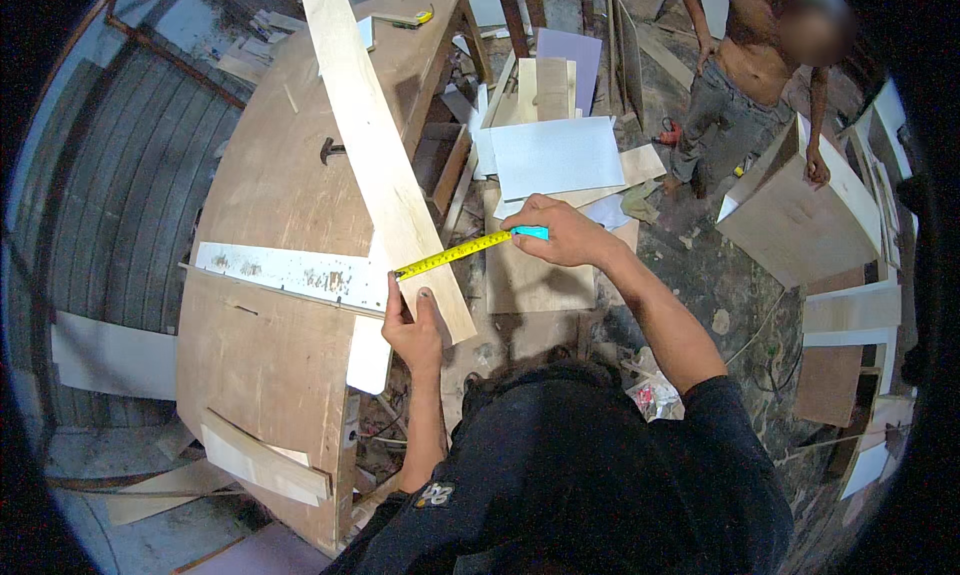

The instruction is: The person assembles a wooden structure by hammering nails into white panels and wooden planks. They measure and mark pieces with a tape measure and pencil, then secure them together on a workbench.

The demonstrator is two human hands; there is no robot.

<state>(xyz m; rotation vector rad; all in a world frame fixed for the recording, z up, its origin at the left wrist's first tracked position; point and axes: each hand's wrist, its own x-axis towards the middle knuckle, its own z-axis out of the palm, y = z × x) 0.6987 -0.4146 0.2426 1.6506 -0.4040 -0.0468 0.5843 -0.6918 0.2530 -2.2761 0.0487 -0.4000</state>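
Observation:
A long pale wooden board (375, 145) slants across the workbench, its near end jutting past the bench edge. My left hand (413, 337) grips this near end, thumb on the top face and index finger along the left edge, by the end of a yellow tape blade. My right hand (568, 233) is closed around a tape measure (530, 233) with a teal case, off to the right of the board. Its pulled-out blade runs across the board's width and past the right edge to the case.
The brown workbench (270, 175) carries a white strip (290, 273), a hammer (331, 151) and another tape measure (424, 16). White and wooden panels (558, 157) lie on the floor ahead. At the far right a bare-chested person (745, 65) stands, one hand on a wooden box (805, 220).

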